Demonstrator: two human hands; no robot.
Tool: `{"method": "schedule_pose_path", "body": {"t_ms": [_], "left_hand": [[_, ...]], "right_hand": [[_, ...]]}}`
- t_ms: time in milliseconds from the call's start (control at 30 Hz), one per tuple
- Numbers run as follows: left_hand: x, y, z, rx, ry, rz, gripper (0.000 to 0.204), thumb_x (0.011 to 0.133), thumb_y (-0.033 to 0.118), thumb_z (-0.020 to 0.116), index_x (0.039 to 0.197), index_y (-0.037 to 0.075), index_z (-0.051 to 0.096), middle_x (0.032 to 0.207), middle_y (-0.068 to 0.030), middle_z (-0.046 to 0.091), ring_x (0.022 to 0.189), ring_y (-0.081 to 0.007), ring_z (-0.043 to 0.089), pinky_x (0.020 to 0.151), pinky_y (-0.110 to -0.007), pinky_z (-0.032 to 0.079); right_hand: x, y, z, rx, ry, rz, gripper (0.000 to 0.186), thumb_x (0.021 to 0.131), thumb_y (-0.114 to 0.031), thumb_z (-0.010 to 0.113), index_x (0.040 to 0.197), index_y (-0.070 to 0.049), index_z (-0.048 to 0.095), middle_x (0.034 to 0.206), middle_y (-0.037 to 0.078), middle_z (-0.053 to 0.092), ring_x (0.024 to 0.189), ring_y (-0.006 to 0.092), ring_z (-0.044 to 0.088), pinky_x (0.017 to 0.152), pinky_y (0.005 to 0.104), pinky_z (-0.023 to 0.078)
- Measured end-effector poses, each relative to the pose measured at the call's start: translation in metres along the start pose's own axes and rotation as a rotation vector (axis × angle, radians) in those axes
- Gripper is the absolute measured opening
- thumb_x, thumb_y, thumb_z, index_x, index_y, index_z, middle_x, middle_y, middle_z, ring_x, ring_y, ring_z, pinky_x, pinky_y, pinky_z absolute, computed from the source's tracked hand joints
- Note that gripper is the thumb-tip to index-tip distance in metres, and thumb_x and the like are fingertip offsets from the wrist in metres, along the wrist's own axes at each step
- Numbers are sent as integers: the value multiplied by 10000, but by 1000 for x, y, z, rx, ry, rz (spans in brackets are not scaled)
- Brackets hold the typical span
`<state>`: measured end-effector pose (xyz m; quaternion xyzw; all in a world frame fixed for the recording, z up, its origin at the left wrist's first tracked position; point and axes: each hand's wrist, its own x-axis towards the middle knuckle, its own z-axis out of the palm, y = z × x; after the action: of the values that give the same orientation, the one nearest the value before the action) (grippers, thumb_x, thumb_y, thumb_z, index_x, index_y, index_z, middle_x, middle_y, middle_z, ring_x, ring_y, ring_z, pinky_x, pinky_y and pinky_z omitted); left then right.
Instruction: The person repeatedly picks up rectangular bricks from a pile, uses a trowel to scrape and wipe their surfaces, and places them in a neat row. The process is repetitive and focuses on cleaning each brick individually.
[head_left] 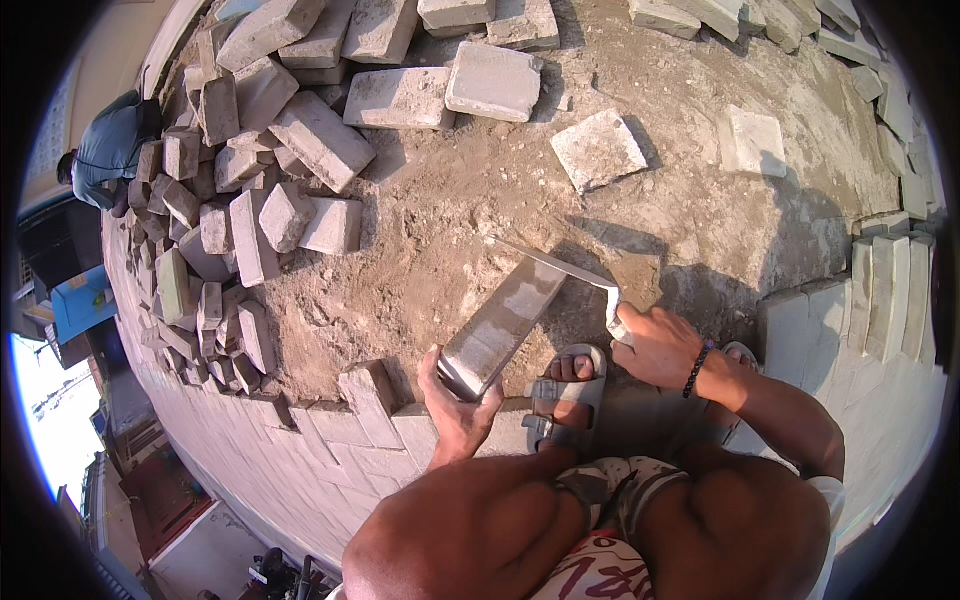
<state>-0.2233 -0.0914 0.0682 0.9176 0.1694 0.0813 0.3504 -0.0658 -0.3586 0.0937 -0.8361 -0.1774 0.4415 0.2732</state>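
Observation:
My left hand [455,410] grips the near end of a long grey concrete paver [505,325], which is tilted diagonally over the sandy ground. My right hand [650,345] is closed round the light handle of a flat metal tool [560,264], probably a trowel, whose long blade reaches across the paver's far end. A dark beaded bracelet is on my right wrist. My sandalled feet [565,395] are just right of the paver, at the edge of the laid paving [360,450].
A heap of loose pavers [255,230] fills the upper left; single blocks [598,150] lie on the bare sand [420,220]. More pavers [890,290] stand along the right. A person in a blue top [110,150] bends at the far left beside the heap.

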Motion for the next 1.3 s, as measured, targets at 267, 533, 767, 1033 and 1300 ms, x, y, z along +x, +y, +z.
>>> {"method": "schedule_pose_path", "body": {"t_ms": [267,533,767,1033,1300], "left_hand": [[7,-7,-35,136,-162,139,718,669,66,855,1300,-8,520,1157,-220,540,995,-360,575,836,-418,503],[-21,-93,-32,236,-289,-133,814,649,6,848,1388,97,520,1243,-201,489,1058,-334,571,860,-388,520],[21,-35,-5,488,-413,21,1034,666,260,873,1502,43,303,1421,-255,359,1287,-438,364,1071,-544,302],[52,-31,10,383,-519,-45,763,617,249,861,1256,27,509,1100,-171,608,1035,-349,573,923,-434,451],[75,21,-10,-193,-447,-292,699,639,177,857,1188,-61,496,1031,-202,659,903,-262,663,802,-361,539]], "right_hand": [[26,34,24,-14,-14,-19,289,848,-207,565,965,54,529,739,283,637,786,468,651,705,507,515],[13,41,15,147,-50,-20,415,846,-262,597,1081,75,537,747,294,623,749,461,637,676,506,496],[-2,29,49,256,-16,-106,374,845,-258,595,1039,60,574,787,291,639,774,457,645,697,495,508],[-8,4,63,424,-150,-138,360,866,-256,588,1039,57,546,855,282,662,818,442,662,727,473,515],[-9,24,36,300,82,-93,333,842,-208,611,1027,55,527,694,278,601,702,459,628,628,486,503]]}}
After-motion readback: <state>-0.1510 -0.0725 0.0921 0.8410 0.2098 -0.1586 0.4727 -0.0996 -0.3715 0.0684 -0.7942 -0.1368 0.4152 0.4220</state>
